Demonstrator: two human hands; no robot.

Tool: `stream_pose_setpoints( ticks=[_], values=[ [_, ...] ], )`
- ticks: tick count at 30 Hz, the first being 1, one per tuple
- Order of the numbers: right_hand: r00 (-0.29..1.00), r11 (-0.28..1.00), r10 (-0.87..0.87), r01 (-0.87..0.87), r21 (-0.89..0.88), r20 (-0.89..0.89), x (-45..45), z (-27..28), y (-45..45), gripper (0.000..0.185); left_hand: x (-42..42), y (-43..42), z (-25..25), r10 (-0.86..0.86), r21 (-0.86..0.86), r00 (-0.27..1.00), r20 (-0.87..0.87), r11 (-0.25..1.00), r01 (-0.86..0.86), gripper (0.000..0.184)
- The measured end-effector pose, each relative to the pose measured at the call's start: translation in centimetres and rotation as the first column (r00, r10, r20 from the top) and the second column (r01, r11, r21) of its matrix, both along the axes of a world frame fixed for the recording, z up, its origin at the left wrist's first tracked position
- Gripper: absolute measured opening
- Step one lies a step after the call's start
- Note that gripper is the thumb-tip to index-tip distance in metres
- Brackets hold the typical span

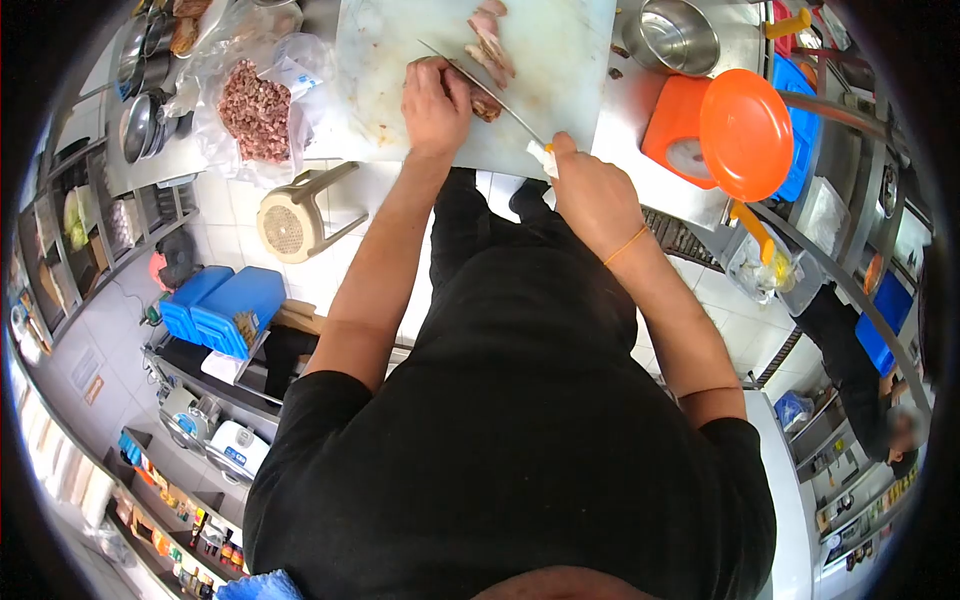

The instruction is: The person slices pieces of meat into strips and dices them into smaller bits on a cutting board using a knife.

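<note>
On the white cutting board (385, 60) lies a browned piece of meat (487, 106). My left hand (436, 106) presses on it with curled fingers, which partly cover it. My right hand (597, 195) is closed round the pale handle of a long knife (505, 108). The blade slants across the meat, close beside my left fingertips, its tip pointing to the far left. Several cut slices of meat (489, 50) lie in a loose row just beyond the blade.
Left of the board is an opened plastic bag of chopped meat (258, 110). To the right stand a steel pot (672, 38) and an orange scale (678, 135) with a round orange pan (745, 135). A beige stool (290, 225) is below the counter. Another person (850, 350) is at far right.
</note>
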State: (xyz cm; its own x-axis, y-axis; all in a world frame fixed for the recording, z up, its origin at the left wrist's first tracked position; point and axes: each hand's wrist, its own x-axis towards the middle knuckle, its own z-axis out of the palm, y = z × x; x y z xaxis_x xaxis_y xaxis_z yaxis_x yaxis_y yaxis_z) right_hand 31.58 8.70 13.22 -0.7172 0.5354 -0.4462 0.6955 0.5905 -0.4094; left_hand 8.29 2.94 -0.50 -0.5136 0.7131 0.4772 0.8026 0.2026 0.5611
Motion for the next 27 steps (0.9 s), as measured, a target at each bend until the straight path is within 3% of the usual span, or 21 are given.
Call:
stream_pose_setpoints(
  ticks=[7, 10, 13, 17, 18, 19, 21, 22, 23, 24, 27],
  values=[
    [0.997, 0.999, 0.023, -0.021, -0.031, 0.072, 2.4, 3.3, 0.0, 0.014, -0.2, 0.3, -0.2, -0.018, 0.023, 0.999, -0.037, 1.0, 0.019, 0.014],
    [0.999, 0.999, 0.0, 0.001, -0.036, 0.038, 0.0, -0.2, 0.2, 0.015, -0.1, 0.2, 0.0, 0.011, -0.04, 1.0, -0.003, 0.999, -0.011, 0.014],
    [1.0, 1.0, -0.014, 0.014, -0.012, -0.013, -2.5, -4.5, 0.1, 0.027, -0.3, 0.3, -0.5, 0.004, 0.004, 1.0, -0.008, 1.0, -0.004, 0.013],
    [0.987, 0.985, -0.144, 0.136, -0.105, -0.066, -2.4, -4.9, 0.2, 0.028, 0.8, -0.2, 0.7, 0.051, -0.096, 0.984, 0.169, 0.995, -0.036, 0.012],
    [0.981, 0.981, -0.147, 0.128, -0.144, -0.13, -1.6, -4.9, -0.1, 0.036, 0.7, -0.9, -0.7, 0.062, -0.152, 0.949, 0.31, 0.988, -0.015, 0.012],
    [0.973, 0.979, -0.158, 0.132, -0.158, -0.168, -0.5, -4.4, -0.8, 0.041, 0.7, -1.3, -0.2, 0.014, -0.235, 0.958, 0.287, 0.97, 0.056, 0.014],
    [0.998, 0.996, -0.043, 0.04, -0.085, -0.039, 2.1, -5.2, -1.4, 0.055, 0.2, -0.9, -0.8, -0.02, -0.1, 0.98, 0.197, 0.994, 0.04, 0.014],
    [0.982, 0.982, -0.116, 0.135, -0.13, 0.146, 1.3, -0.8, -1.6, 0.058, -0.1, -0.7, -1.2, -0.03, -0.035, 0.989, 0.146, 0.999, 0.036, 0.014],
    [0.994, 0.994, -0.081, 0.086, -0.07, 0.077, 2.3, -1.7, -1.9, 0.052, 0.1, -0.5, -0.9, 0.02, -0.214, 0.978, 0.21, 0.976, 0.026, 0.015],
    [0.992, 0.997, -0.074, 0.075, -0.011, 0.099, 2.2, -3.0, -1.9, 0.043, 0.7, -0.8, 0.4, 0.047, -0.105, 0.983, 0.176, 0.994, -0.029, 0.018],
    [0.998, 0.998, -0.056, 0.057, 0.033, -0.029, 0.6, -5.9, -1.4, 0.037, 1.1, -0.9, 1.9, 0.063, -0.101, 0.983, 0.173, 0.994, -0.046, 0.02]
  ],
)
